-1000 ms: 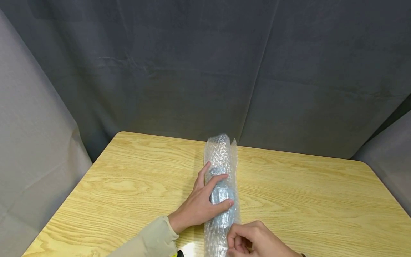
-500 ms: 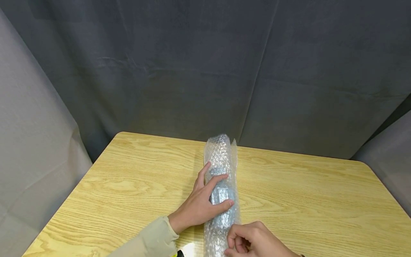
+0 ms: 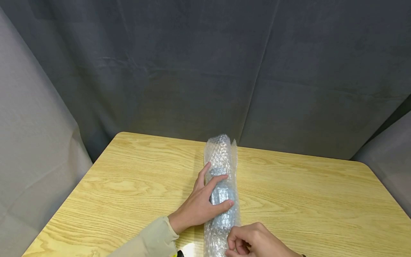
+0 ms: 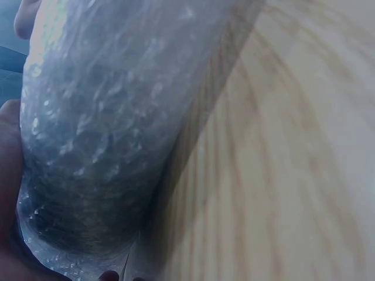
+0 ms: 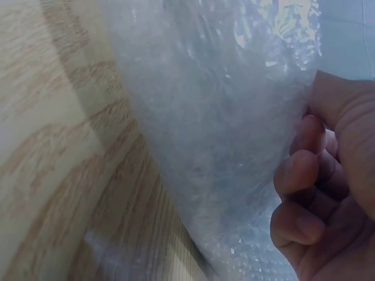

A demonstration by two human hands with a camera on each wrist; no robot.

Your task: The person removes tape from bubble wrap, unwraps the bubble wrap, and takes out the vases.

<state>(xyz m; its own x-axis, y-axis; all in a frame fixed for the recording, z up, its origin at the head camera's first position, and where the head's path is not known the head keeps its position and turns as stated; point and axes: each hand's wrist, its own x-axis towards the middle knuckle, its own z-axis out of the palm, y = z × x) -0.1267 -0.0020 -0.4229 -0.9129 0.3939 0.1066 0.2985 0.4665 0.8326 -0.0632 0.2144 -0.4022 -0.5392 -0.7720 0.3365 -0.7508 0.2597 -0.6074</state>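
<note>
A long roll of bubble wrap (image 3: pixel 219 151) runs away from me along the table. Through its clear layers a bluish-grey thing (image 3: pixel 222 193) shows, its kind blurred by the bubbles. My left hand (image 3: pixel 201 204) rests across the roll from the left with fingers spread and thumb on top. At the near end, my right hand (image 3: pixel 257 240) pinches the wrap's right edge between thumb and forefinger, its other fingers curled. In the right wrist view the thumb (image 5: pixel 340 99) is at the edge of the raised sheet (image 5: pixel 217 117).
A wood-grain table (image 3: pixel 308 200) lies under the roll. Dark curtain (image 3: pixel 192 71) hangs behind it, with pale grey cloth (image 3: pixel 35 125) at the left side. A small black and yellow item (image 3: pixel 178 253) shows at the bottom edge, near my left sleeve.
My right hand has shifted very slightly at the wrap's edge, its thumb a little lower and to the left. The left hand and the roll stay in place.
</note>
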